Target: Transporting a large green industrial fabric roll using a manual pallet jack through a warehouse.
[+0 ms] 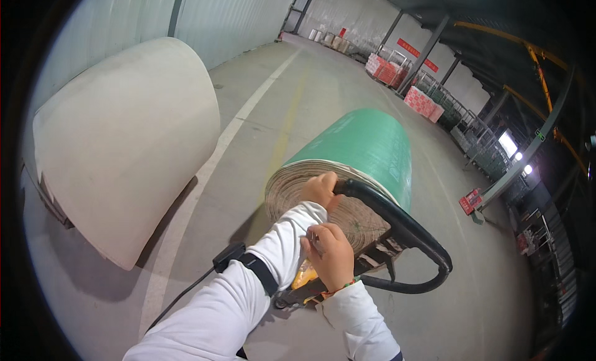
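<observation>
My left hand (321, 191) is closed around the upper left end of a black loop handle (406, 227), which looks like that of a pallet truck. My right hand (333, 254) is lower, beside my left sleeve, its fingers curled in. Whatever it may hold is hidden. A strap with a small black device (228, 255) and a cable sits on my left forearm. Just beyond the handle lies a big roll (360, 144) in green wrapping, its layered brown end facing me. Below the handle, parts of the truck's yellow and black body (304, 277) show.
To the left, a large pale roll (136, 137) lies near the corrugated wall (236, 16). A white floor line (248, 106) runs between the rolls. Red and white stacks (423, 103), wire cages (490, 153) and a steel column (521, 162) stand to the right.
</observation>
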`<act>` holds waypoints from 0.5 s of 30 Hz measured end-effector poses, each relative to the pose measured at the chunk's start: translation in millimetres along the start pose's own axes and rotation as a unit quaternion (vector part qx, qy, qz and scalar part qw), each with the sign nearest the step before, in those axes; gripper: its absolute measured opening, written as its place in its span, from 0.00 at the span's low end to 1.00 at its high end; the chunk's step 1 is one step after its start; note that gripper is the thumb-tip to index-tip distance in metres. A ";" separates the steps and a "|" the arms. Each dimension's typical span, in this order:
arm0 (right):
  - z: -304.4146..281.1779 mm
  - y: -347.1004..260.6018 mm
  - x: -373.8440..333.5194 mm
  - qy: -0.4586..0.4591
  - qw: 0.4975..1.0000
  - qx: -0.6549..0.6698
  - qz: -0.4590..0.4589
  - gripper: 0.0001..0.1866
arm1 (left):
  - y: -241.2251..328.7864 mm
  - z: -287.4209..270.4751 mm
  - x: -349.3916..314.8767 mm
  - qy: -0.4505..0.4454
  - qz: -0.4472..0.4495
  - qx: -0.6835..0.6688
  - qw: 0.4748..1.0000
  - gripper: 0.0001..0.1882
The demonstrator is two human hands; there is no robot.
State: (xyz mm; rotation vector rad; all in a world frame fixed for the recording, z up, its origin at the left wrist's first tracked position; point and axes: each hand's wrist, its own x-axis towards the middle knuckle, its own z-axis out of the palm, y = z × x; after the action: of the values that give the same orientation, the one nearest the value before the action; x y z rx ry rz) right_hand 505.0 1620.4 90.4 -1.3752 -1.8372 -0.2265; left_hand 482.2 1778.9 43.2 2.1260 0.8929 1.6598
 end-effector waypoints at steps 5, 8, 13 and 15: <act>3.6 44.7 50.0 0.008 0.998 0.016 0.060 0.04 | 7.3 34.9 44.0 0.007 0.016 -0.002 1.000 0.20; 14.6 56.1 40.1 -0.043 0.995 -0.072 -0.059 0.05 | -13.4 56.5 49.3 0.000 0.002 0.019 1.000 0.17; 8.6 121.5 21.1 -0.062 0.993 -0.078 -0.063 0.05 | -27.1 98.9 77.4 0.025 -0.026 0.014 0.999 0.16; 7.1 157.4 16.6 -0.109 0.986 -0.127 0.007 0.05 | -33.0 115.2 83.8 0.027 -0.047 0.033 0.998 0.16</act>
State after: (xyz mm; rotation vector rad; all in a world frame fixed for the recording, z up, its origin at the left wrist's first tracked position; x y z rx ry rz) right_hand 636.7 1697.8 48.1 -1.6420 -2.0312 -0.3225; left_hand 593.6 1872.9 54.6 2.0555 1.0619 1.6698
